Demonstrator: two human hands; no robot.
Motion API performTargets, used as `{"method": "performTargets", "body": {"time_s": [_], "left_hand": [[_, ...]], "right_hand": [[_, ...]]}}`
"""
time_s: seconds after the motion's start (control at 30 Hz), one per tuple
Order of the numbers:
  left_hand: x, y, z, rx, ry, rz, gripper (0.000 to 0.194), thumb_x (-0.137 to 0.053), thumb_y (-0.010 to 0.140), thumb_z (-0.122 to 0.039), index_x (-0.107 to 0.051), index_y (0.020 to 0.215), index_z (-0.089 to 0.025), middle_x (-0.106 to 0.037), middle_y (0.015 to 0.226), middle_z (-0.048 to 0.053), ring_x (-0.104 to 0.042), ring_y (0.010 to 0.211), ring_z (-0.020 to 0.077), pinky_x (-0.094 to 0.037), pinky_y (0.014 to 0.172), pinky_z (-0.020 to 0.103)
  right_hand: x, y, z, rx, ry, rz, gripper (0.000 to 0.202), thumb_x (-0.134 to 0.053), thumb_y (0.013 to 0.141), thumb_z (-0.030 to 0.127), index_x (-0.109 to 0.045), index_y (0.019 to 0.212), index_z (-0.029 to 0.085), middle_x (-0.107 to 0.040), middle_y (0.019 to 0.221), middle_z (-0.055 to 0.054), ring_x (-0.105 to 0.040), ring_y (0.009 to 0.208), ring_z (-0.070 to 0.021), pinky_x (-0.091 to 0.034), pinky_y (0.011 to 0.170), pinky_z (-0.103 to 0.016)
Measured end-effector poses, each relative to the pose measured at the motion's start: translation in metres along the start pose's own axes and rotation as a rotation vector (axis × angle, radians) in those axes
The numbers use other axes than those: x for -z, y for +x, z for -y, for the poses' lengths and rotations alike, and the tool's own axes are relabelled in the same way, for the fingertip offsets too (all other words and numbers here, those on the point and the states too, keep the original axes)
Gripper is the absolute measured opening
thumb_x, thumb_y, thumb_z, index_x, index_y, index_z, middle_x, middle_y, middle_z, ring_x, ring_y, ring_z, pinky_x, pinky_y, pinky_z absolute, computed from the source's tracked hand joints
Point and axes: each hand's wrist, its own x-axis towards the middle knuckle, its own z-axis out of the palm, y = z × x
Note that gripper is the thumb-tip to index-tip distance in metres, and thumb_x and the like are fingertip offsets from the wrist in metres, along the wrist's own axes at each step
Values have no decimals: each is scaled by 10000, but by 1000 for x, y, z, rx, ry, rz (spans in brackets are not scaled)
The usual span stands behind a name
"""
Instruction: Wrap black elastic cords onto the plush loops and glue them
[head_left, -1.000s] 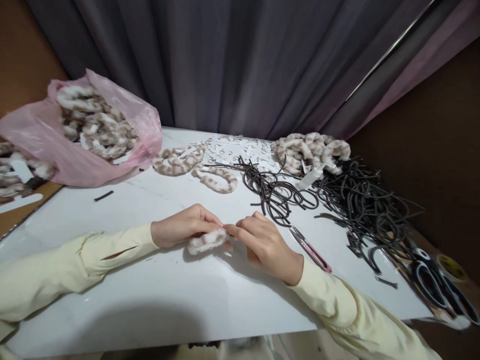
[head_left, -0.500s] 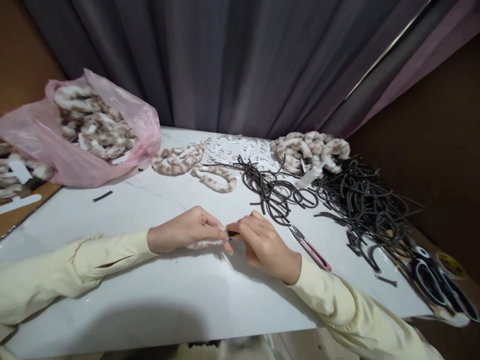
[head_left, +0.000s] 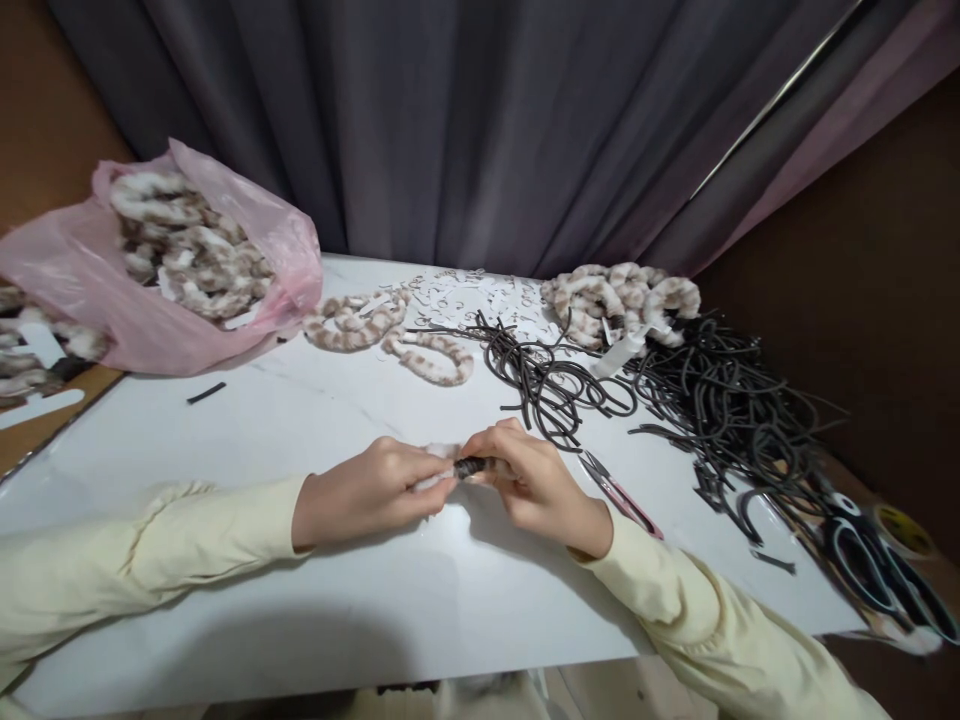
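Observation:
Near the middle of the white table, my left hand (head_left: 367, 485) is closed around a white fluffy fabric piece (head_left: 442, 452), pinching it between thumb and fingers. A short black end (head_left: 470, 467) shows between the two hands, beside the fluff. My right hand (head_left: 541, 488) is closed on this black end, its thumb and fingertips pressed together. Most of the held piece is covered by my fingers, so its full shape is hidden. Just right of my right hand lie pink-handled thread snips (head_left: 622, 500).
Black cords (head_left: 712, 400) lie heaped at the right, near large scissors (head_left: 862, 565). Brown-and-white fluffy loops (head_left: 431, 358) lie at the back; more fill a pink plastic bag (head_left: 292, 255) at the left. Small white clips or tags (head_left: 480, 295) are scattered behind.
Both hands have turned slightly and shifted their grip on the fluffy piece. More of the black end shows between them now. Things on the table stay put.

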Motion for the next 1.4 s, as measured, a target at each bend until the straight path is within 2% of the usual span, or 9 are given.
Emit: {"method": "performTargets", "body": {"time_s": [0.2,0.3,0.43,0.6,0.83,0.97,1.13,1.27,1.4], "left_hand": [[-9,-4,7,-155,195,-200,226,-421,891,-175,-617,789,-126,-608,575,12,-536,489,100,-423,519,202],[-11,-4,12,-185,230,-258,178,-444,879,-166,-614,897,-119,-654,638,29,-580,526,115,-467,541,211],[-11,-5,13,-226,277,-225,255,-420,880,-151,-575,1077,-103,-669,672,45,-609,568,140,-515,583,246],[-10,-5,11,-230,284,-191,280,-395,890,-153,-581,1090,-96,-644,647,45,-606,572,139,-532,592,242],[-11,-6,9,-233,212,-179,299,-415,893,-151,-555,1150,-88,-640,634,43,-598,567,140,-534,590,248],[-10,-5,7,-195,195,-151,322,-438,886,-158,-540,1178,-69,-665,752,90,-622,678,166,-543,655,281],[-9,-2,5,-139,86,-109,377,-456,872,-151,-513,1242,-117,-695,896,101,-658,759,163,-547,745,275],[-6,0,8,-85,15,-85,362,-467,860,-160,-556,1206,-98,-704,934,113,-678,767,171,-558,731,260],[0,3,16,-121,-21,-25,354,-437,887,-175,-551,1220,-133,-685,1045,110,-669,898,180,-547,801,272]], "right_hand": [[7,3,-6,-153,70,87,272,-577,850,206,-458,1094,189,-661,976,-52,-574,902,-177,-420,789,-296],[13,7,-6,-155,-17,116,269,-638,815,310,-548,1028,173,-646,943,-53,-566,877,-173,-398,799,-299],[17,10,-3,-216,-117,199,199,-583,851,353,-637,891,166,-619,841,-51,-545,863,-181,-358,822,-339],[18,10,-1,-245,-55,268,100,-604,845,242,-642,878,155,-611,815,-36,-537,850,-169,-320,828,-347],[23,11,-3,-139,-17,335,27,-612,830,142,-635,838,152,-617,781,-13,-516,888,-165,-249,865,-366],[24,11,-4,-107,-36,356,52,-612,828,132,-618,776,139,-625,772,-12,-516,876,-158,-235,874,-364],[21,10,-4,-132,-51,381,89,-612,826,129,-597,738,136,-600,724,2,-517,836,-145,-228,881,-362],[20,9,-5,-141,-75,351,56,-599,840,162,-606,788,141,-588,741,-8,-509,834,-153,-226,883,-367],[21,9,-7,-130,-107,330,43,-577,853,168,-607,878,149,-592,753,-17,-512,837,-163,-228,884,-370]]}}
